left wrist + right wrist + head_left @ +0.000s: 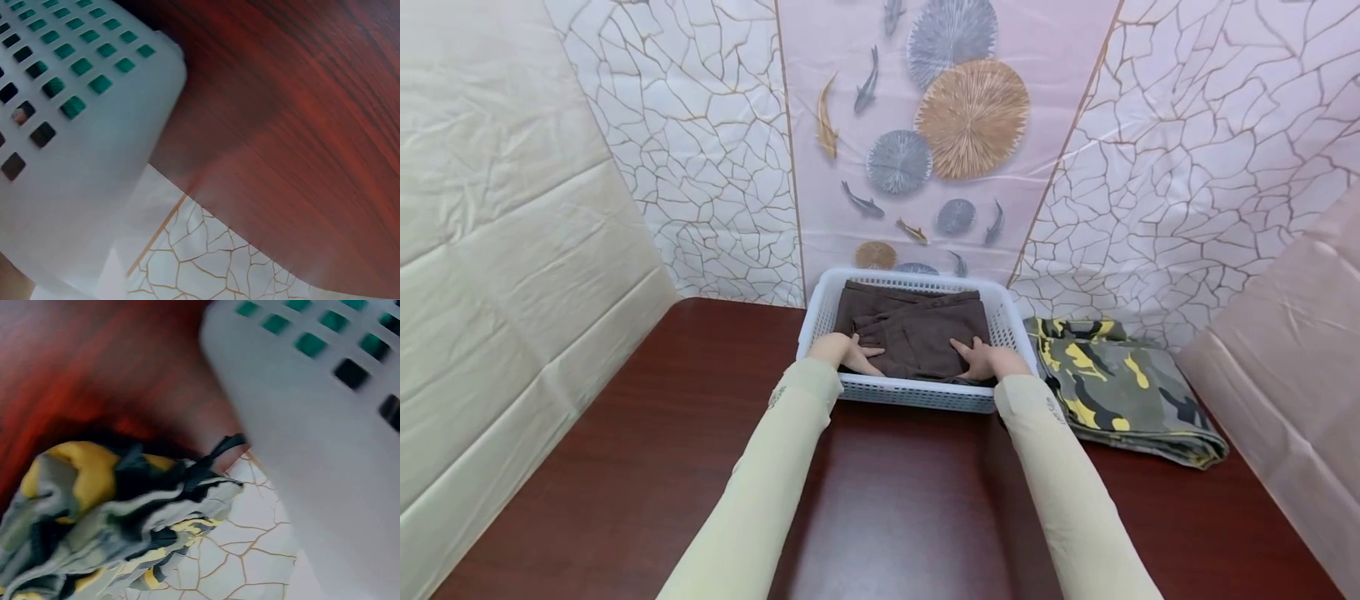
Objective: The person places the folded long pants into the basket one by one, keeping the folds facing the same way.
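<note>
A folded dark brown garment (925, 333) lies inside a white plastic basket (917, 395) with perforated sides. My left hand (854, 355) reaches over the basket's near left rim and rests on the garment's left part, fingers spread. On the right part of the garment my right hand (982, 360) presses down, thumb and fingers apart. Both wrist views look at the outside of the basket: its side wall (131, 131) fills the left of the left wrist view, and its corner (281, 425) the right of the right wrist view. The hands themselves are mostly hidden there.
Folded camouflage cloth (1120, 383) in grey, black and yellow lies right beside the basket, with a dark strap (215, 453) sticking out. The red-brown wooden table (625, 467) stretches toward me. Patterned wall covering (722, 150) stands close behind the basket.
</note>
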A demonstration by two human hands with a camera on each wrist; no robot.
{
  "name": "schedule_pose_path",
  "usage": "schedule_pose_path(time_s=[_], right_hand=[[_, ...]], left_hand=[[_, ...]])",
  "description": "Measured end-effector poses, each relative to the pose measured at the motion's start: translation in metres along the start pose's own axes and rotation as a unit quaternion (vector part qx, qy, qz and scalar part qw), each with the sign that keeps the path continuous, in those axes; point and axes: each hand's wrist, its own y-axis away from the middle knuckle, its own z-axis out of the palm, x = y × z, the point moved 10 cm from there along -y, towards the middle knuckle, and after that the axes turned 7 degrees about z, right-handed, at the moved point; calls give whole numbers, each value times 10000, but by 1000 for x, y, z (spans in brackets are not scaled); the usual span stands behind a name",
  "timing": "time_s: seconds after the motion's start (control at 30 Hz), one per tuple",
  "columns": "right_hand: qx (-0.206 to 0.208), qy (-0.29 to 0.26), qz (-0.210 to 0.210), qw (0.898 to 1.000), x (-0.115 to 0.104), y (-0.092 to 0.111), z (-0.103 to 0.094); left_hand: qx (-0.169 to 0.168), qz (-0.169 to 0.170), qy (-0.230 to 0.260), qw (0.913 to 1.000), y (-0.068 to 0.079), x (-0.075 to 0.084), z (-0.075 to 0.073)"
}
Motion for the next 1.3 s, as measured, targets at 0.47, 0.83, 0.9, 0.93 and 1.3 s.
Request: schedule_pose_path(time_s=[0.47, 0.83, 0.9, 0.93, 1.3], right_hand=[[172, -425, -380, 9982, 0, 10, -6], [234, -692, -1086, 9914, -4, 47, -28], [282, -614, -1189, 9906, -4, 52, -33], [300, -613, -1236, 9900, -3, 55, -35], [818, -1446, -1655, 9721, 12, 84, -48]], left_hand=[[122, 186, 516, 9984, 38, 18, -8], [1165, 670, 412, 9901, 168, 73, -39], [1290, 838, 361, 9874, 174, 76, -44], [1345, 930, 356, 9859, 176, 77, -47], [2590, 1475, -558, 9529, 211, 77, -64]])
